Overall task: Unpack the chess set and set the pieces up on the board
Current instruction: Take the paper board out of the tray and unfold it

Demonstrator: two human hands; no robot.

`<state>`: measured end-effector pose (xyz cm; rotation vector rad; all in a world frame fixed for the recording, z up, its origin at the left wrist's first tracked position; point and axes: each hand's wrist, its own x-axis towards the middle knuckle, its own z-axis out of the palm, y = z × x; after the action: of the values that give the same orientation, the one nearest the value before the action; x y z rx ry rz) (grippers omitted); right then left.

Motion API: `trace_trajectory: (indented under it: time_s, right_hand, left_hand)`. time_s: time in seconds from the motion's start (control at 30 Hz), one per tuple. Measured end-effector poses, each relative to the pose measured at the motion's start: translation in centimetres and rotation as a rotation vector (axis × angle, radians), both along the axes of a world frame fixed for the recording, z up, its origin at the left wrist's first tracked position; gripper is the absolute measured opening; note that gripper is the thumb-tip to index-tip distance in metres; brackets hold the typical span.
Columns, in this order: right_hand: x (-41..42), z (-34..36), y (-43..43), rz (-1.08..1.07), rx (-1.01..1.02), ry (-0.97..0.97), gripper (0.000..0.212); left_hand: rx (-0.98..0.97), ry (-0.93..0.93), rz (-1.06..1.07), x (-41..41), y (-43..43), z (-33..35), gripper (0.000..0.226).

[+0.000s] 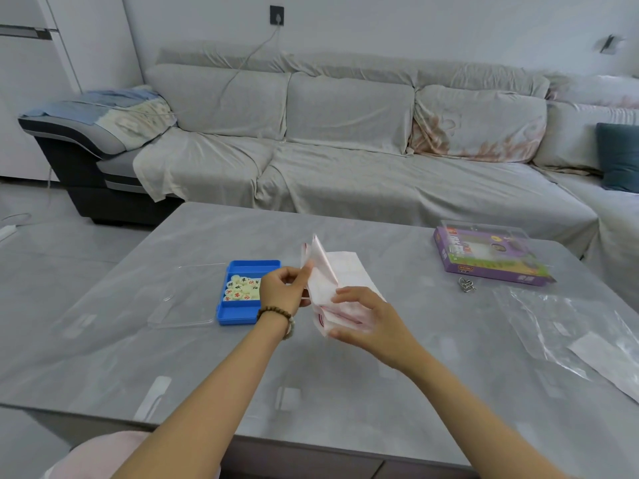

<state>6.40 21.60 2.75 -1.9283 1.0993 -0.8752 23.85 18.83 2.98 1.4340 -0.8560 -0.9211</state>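
A folded paper chess board (340,281), white with red print, is held above the middle of the grey table (311,368), partly unfolded. My left hand (281,290) pinches its upper left flap. My right hand (370,319) grips its lower folded edge. Left of my hands a blue plastic tray (238,312) lies on the table and holds several round cream chess pieces (242,288) with red and black characters. Its clear lid (186,295) lies flat just left of the tray.
A purple boxed game (491,257) sits at the table's far right, with a small metal puzzle (466,284) in front of it. A clear plastic bag (560,326) with a white sheet lies at the right edge. A covered grey sofa (345,150) stands beyond the table.
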Motion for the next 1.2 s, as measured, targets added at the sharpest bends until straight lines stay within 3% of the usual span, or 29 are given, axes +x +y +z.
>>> trace_trajectory:
  time_s: [0.1,0.3,0.4,0.43,0.5,0.57,0.63,0.73,0.8,0.97,1.1,1.2]
  right_hand:
    - [-0.2,0.0,-0.4,-0.109,0.065,-0.135,0.008]
    - [-0.7,0.2,-1.7,-0.346,0.24,-0.383,0.018]
    - [-1.6,-0.1,-2.6,-0.499,0.365,-0.58,0.02]
    - [-2.1,-0.3,-3.0,-0.526,0.41,-0.657,0.021]
    - [-2.9,-0.3,-3.3,-0.527,0.497,-0.793,0.018]
    - [-3.4,-0.1,-3.4,-0.488,0.574,-0.888,0.011]
    - [-3.1,0.1,-3.6,-0.432,0.64,-0.948,0.022]
    - [-1.9,1.4,-3.7,-0.357,0.677,-0.96,0.049]
    - [-1.1,2.6,-3.8,-0.3,0.652,-0.939,0.044]
    - [-0.3,4.5,-4.4,-0.153,0.585,-0.892,0.051]
    - [0.3,4.8,-4.3,-0.124,0.571,-0.882,0.044]
    - [0.9,4.7,-4.3,-0.164,0.559,-0.887,0.027]
  left_hand:
    - [0.012,0.0,-0.004,0.3,-0.1,0.0,0.027]
    - [-0.027,-0.063,0.023,0.8,0.2,-0.8,0.033]
    - [0.053,-0.077,-0.01,1.6,0.1,-2.3,0.023]
    - [0.103,-0.11,-0.025,1.8,0.2,-2.8,0.018]
    - [0.156,-0.32,-0.043,1.9,0.3,-3.7,0.039]
    - [0.035,-0.436,-0.109,1.2,0.6,-3.2,0.051]
    - [-0.081,-0.352,-0.324,-0.8,1.1,-1.4,0.043]
    - [-0.149,-0.174,-0.596,-4.0,1.5,0.9,0.039]
    - [-0.213,-0.144,-0.641,-5.4,1.5,1.7,0.041]
    - [-0.296,-0.095,-0.506,-5.5,0.9,2.9,0.035]
    - [-0.264,-0.045,-0.431,-4.8,0.7,3.3,0.03]
    - [-0.218,0.047,-0.421,-4.4,0.9,4.0,0.025]
